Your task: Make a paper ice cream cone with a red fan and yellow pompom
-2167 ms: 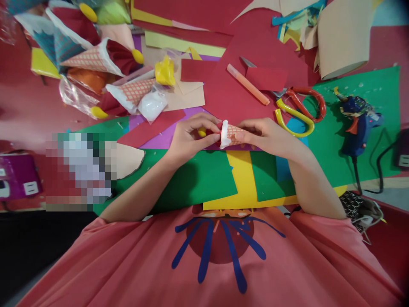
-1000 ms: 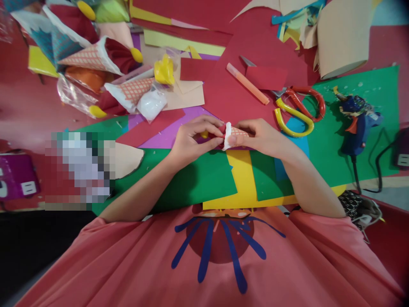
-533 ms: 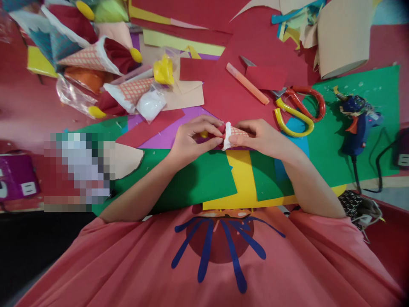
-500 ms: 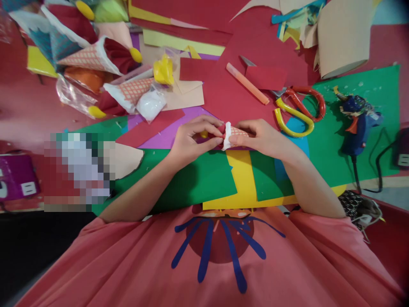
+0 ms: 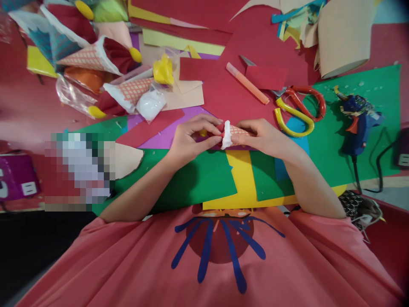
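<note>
Between my two hands lies a small craft ice cream cone [image 5: 238,133], tan with an orange lattice and a white wavy rim, its tip pointing right. My right hand [image 5: 262,135] is closed round the lattice part, thumb along the near side. The fingertips of my left hand [image 5: 193,135] pinch the red top just left of the white rim. Most of that red part is hidden by the fingers, and a bit of yellow shows behind them. Similar finished cones [image 5: 87,57] with red tops and yellow tips lie at the upper left.
Red-and-yellow-handled scissors [image 5: 295,111] and an orange marker [image 5: 247,83] lie beyond my right hand. A blue glue gun [image 5: 359,123] with a cord rests on the green sheet [image 5: 388,98] at right. A beige paper roll [image 5: 343,38] and paper scraps are at the back right.
The cone has turned very slightly in my fingers, so its white rim shows a little wider. Both hands keep their hold and nearly the same place.
</note>
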Motion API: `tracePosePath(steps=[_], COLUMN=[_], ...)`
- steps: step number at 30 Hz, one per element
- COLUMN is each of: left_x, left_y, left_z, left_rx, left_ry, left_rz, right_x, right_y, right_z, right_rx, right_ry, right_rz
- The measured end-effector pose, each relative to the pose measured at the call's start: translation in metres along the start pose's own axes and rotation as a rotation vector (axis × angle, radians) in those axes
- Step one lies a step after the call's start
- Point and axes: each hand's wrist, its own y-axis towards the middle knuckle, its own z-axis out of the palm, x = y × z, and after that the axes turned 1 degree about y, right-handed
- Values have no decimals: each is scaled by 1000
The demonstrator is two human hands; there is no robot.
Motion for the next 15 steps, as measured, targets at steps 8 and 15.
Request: tracePosePath(steps=[8, 15], left_x=[0, 0], left_y=[0, 2], left_z=[-2, -5], left_rx=[-11, -29], left_ry=[18, 85], left_rz=[-1, 25], right_x=[5, 6], right_y=[-3, -7], right_z=[-5, -12], right_rx=[27, 16], right_ry=[66, 57], right_rz=[-20, -76])
